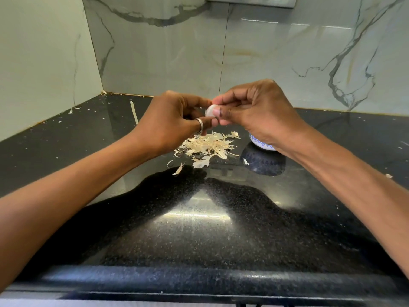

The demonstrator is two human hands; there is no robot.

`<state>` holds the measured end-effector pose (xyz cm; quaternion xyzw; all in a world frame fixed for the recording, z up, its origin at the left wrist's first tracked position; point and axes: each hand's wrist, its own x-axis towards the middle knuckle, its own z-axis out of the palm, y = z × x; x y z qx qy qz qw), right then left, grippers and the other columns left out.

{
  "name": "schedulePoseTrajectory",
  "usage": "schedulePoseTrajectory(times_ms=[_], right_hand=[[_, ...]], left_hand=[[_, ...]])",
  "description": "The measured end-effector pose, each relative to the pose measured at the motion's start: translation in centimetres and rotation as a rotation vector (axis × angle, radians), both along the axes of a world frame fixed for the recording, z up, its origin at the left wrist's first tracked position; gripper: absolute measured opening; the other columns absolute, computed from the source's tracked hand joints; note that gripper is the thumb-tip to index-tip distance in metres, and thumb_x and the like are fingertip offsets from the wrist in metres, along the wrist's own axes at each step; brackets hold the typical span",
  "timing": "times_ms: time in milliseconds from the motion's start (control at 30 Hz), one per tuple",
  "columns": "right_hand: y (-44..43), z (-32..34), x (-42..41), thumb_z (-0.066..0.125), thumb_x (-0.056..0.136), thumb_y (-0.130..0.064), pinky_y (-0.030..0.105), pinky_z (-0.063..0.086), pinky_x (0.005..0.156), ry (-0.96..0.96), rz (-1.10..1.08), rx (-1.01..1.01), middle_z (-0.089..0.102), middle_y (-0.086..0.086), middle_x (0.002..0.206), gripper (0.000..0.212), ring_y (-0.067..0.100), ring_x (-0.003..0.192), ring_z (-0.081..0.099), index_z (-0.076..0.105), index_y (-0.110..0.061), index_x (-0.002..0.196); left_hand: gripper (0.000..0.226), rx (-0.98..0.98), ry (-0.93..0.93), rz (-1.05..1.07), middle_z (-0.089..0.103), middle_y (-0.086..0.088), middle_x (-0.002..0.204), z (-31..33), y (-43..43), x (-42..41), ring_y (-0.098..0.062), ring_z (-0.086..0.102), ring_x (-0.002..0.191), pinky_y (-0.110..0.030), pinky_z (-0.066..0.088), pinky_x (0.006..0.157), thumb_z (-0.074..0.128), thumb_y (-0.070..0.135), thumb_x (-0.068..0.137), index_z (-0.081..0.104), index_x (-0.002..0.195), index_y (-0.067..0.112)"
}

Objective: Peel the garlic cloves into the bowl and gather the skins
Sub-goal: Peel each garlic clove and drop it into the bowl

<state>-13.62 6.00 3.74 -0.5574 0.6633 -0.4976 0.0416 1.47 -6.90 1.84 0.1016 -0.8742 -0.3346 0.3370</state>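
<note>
Both hands are raised above the black counter (199,229), meeting over its middle, toward the back edge. The left hand (170,116) has its fingers curled, with the thumb and forefinger pinching one side of a pale garlic clove (209,111); a silver ring (199,125) sits on one of its lower fingers. The right hand (256,111) pinches the other side of the same clove, its thumb pressed flat against the front and its forefinger curled over the top. The clove is held in the air between the two hands and touches nothing else. Directly below it on the counter lies a loose pile of skins (205,148), dry and cream-coloured, with a few stray pieces just off the pile toward the front edge. Just to the right of the pile stands a blue and white bowl (259,144), mostly hidden behind the right wrist, so what it holds cannot be seen. A long thin strip of skin (134,111) lies near the back left corner, and small flecks are scattered along the left and back edges, where the counter meets the marble wall (177,52).
</note>
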Motion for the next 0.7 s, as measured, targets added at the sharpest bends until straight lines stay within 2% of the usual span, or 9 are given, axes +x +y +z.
schedulePoseTrajectory(times_ms=[100, 200, 267, 433, 567, 633, 700], right_hand=[[0.0, -0.1, 0.1, 0.082, 0.084, -0.01, 0.033, 0.061, 0.087, -0.032, 0.027, 0.005, 0.079, 0.001, 0.095, 0.02, 0.015, 0.086, 0.077, 0.078, -0.019, 0.101], [0.1, -0.1, 0.2, 0.077, 0.084, 0.0, 0.028, 0.062, 0.083, -0.123, 0.059, -0.003, 0.078, 0.005, 0.101, 0.025, 0.015, 0.09, 0.077, 0.076, -0.012, 0.106], [0.2, -0.1, 0.3, 0.075, 0.085, 0.004, 0.025, 0.062, 0.081, -0.183, 0.074, -0.013, 0.078, 0.006, 0.101, 0.026, 0.017, 0.092, 0.077, 0.075, -0.01, 0.106], [0.1, -0.7, 0.5, 0.07, 0.089, 0.006, 0.025, 0.062, 0.08, -0.254, 0.085, -0.026, 0.079, 0.008, 0.099, 0.024, 0.021, 0.092, 0.077, 0.074, -0.011, 0.106], [-0.3, -1.2, 0.5, 0.07, 0.093, -0.002, 0.026, 0.062, 0.078, -0.166, 0.029, -0.01, 0.079, 0.002, 0.093, 0.022, 0.016, 0.08, 0.076, 0.075, -0.016, 0.109], [-0.3, -1.4, 0.7, 0.069, 0.094, -0.004, 0.025, 0.062, 0.078, -0.119, 0.01, 0.004, 0.078, 0.0, 0.093, 0.021, 0.012, 0.077, 0.076, 0.074, -0.016, 0.11], [-0.3, -1.4, 0.9, 0.069, 0.095, -0.005, 0.024, 0.061, 0.077, -0.085, 0.011, 0.002, 0.077, -0.002, 0.092, 0.021, 0.011, 0.077, 0.076, 0.073, -0.025, 0.102]], left_hand=[[0.035, 0.019, -0.004, 0.008, 0.078, 0.0, 0.082, -0.1, -0.2, -0.1, -0.027, 0.075, 0.077, -0.046, 0.062, 0.074, 0.078, 0.032, 0.085, 0.074, 0.118, 0.023], [0.029, 0.068, 0.009, -0.007, 0.078, -0.003, 0.085, -0.1, -0.4, -0.4, -0.019, 0.076, 0.078, -0.032, 0.063, 0.071, 0.075, 0.023, 0.089, 0.074, 0.118, 0.02], [0.027, 0.14, 0.001, -0.042, 0.078, -0.007, 0.09, -0.2, -0.4, -0.5, -0.014, 0.076, 0.081, -0.028, 0.063, 0.071, 0.073, 0.017, 0.091, 0.074, 0.118, 0.016], [0.023, 0.302, -0.025, -0.105, 0.079, -0.007, 0.092, -0.5, -0.6, -0.7, -0.014, 0.076, 0.087, -0.03, 0.062, 0.08, 0.069, 0.014, 0.094, 0.073, 0.116, 0.012], [0.019, 0.281, -0.053, -0.11, 0.077, -0.013, 0.095, -0.8, -0.6, -0.8, -0.028, 0.074, 0.097, -0.037, 0.062, 0.084, 0.064, 0.016, 0.098, 0.075, 0.113, 0.011], [0.02, 0.268, -0.056, -0.107, 0.077, -0.013, 0.098, -0.9, -0.5, -0.8, -0.029, 0.072, 0.101, -0.039, 0.063, 0.082, 0.063, 0.017, 0.099, 0.075, 0.114, 0.013], [0.023, 0.26, -0.041, -0.1, 0.077, -0.012, 0.1, -0.9, -0.4, -0.8, -0.027, 0.072, 0.101, -0.037, 0.064, 0.078, 0.064, 0.018, 0.098, 0.074, 0.118, 0.015]])
